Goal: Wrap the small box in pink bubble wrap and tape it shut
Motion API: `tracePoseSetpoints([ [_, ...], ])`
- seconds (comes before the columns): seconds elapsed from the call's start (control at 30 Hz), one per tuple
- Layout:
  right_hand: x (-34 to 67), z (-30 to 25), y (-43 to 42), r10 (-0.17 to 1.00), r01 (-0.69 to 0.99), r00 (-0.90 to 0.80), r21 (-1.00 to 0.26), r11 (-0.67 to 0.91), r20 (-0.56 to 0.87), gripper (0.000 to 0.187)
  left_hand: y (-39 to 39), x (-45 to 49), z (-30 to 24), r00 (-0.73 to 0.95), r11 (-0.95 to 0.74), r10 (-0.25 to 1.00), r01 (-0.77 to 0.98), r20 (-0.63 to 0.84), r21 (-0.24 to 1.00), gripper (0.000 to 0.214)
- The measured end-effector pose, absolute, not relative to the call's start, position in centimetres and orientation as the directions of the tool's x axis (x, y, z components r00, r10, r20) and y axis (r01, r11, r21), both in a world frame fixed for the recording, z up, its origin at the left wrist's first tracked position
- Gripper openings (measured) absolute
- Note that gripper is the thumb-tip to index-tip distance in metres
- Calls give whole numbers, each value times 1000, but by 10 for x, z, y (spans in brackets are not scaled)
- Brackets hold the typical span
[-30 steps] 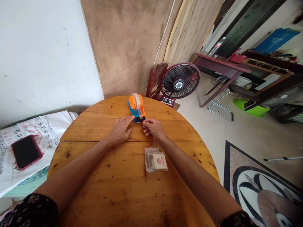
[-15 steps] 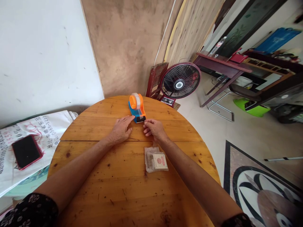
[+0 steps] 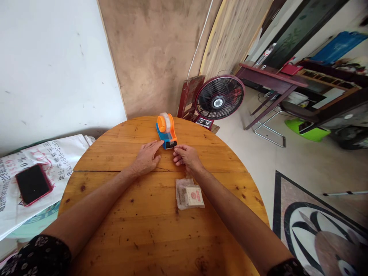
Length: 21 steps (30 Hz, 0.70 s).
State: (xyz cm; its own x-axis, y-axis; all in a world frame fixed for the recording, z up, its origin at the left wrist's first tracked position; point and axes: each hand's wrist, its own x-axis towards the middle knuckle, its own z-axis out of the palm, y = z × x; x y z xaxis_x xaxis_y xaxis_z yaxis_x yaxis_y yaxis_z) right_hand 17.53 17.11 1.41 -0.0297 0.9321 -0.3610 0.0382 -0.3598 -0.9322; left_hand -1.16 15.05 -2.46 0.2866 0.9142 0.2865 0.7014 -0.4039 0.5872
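Note:
An orange and blue tape dispenser (image 3: 168, 130) with a roll of clear tape (image 3: 164, 123) stands near the far edge of the round wooden table (image 3: 138, 214). My left hand (image 3: 147, 158) lies palm down with its fingers stretched out, the fingertips at the left side of the dispenser's front end. At the right corner of that end, my right hand (image 3: 186, 156) pinches thumb and forefinger together. Whatever sits in that pinch is too small to make out. Nearer me, beside my right forearm, a small cream packet with red print (image 3: 193, 196) lies on a thin translucent wrapper (image 3: 181, 191).
Left of the table, a phone (image 3: 33, 184) with a red edge lies on a white printed sack (image 3: 67, 151). A floor fan (image 3: 220, 97) stands beyond the table's far right edge, by a wooden chair (image 3: 189, 94). Walls stand close behind the table and to the left.
My right hand has shifted very slightly left at the dispenser's front corner. My left hand, the dispenser and the packet stay in place.

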Motion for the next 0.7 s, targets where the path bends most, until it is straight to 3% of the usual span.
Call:
tracePoseSetpoints([
  [0.3,177,23,172,916,27,-122,-924,-381,-382,9,151,-11,-24,264,-385,922,703,282,599,60],
  [0.7,177,14,171,930,-19,-52,-930,-366,-365,8,150,-11,-22,278,-399,916,686,288,608,62],
])
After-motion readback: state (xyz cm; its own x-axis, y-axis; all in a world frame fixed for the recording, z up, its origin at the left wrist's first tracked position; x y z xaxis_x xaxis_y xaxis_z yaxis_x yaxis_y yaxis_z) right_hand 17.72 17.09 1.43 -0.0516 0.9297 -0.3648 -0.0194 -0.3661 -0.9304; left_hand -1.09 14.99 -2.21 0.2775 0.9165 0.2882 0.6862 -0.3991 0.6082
